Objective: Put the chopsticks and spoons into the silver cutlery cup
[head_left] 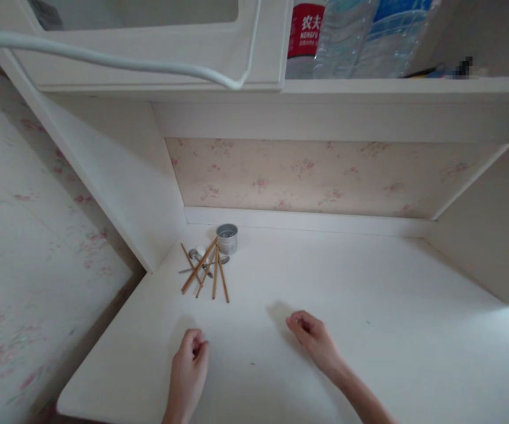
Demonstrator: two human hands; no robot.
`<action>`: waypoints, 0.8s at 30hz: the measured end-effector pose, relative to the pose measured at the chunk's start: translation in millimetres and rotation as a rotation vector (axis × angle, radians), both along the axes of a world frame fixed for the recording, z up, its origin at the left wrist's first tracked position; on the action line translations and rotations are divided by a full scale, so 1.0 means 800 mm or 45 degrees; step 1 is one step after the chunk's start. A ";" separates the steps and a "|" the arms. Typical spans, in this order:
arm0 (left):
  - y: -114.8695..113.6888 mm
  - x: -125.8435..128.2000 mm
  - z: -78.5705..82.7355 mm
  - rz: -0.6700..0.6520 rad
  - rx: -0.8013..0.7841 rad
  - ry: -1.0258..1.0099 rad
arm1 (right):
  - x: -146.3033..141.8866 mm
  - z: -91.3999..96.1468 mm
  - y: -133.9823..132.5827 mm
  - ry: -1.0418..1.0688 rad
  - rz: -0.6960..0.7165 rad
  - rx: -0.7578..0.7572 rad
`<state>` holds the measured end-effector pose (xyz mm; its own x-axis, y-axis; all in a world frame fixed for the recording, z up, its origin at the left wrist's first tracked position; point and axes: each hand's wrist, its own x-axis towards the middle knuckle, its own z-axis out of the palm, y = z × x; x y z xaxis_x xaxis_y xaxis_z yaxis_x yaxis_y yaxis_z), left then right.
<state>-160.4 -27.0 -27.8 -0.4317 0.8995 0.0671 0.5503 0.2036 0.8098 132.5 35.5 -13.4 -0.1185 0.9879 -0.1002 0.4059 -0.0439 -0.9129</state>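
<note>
My left hand (190, 359) is curled into a loose fist above the near left part of the white desk, with nothing visible in it. To its right, my right hand (310, 333) is also closed in a loose fist, apart from every object. Beyond my left hand lie several wooden chopsticks (214, 280), crossing one another. Metal spoons (194, 254) lie partly under them. At the far end of this pile stands a grey metal cylindrical holder (227, 239), upright, with holes in its bottom. Some chopstick ends lie close against its base.
The white desk (347, 282) ends at a rounded front left corner. An overhead shelf (391, 86) holds water bottles (347, 35). A white cable (104, 58) hangs across the cabinet door at upper left. Side panels (117, 171) bound the desk left and right.
</note>
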 end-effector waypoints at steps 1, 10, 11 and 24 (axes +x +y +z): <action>0.001 0.011 0.001 -0.030 0.012 0.001 | 0.018 -0.003 -0.019 0.001 -0.068 -0.006; 0.016 0.093 0.005 -0.413 -0.059 0.028 | 0.080 -0.015 -0.087 -0.119 -0.419 0.024; 0.017 0.095 0.003 -0.417 -0.063 0.040 | 0.077 -0.015 -0.086 -0.161 -0.400 0.033; 0.013 0.100 -0.006 -0.446 -0.019 0.176 | 0.055 -0.012 -0.082 -0.939 -0.056 0.107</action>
<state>-80.2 -16.9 -32.4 -0.0857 0.9923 0.0893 0.6924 -0.0052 0.7215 176.5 -29.8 -23.0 -0.0098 0.9980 -0.0623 0.9142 -0.0164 -0.4049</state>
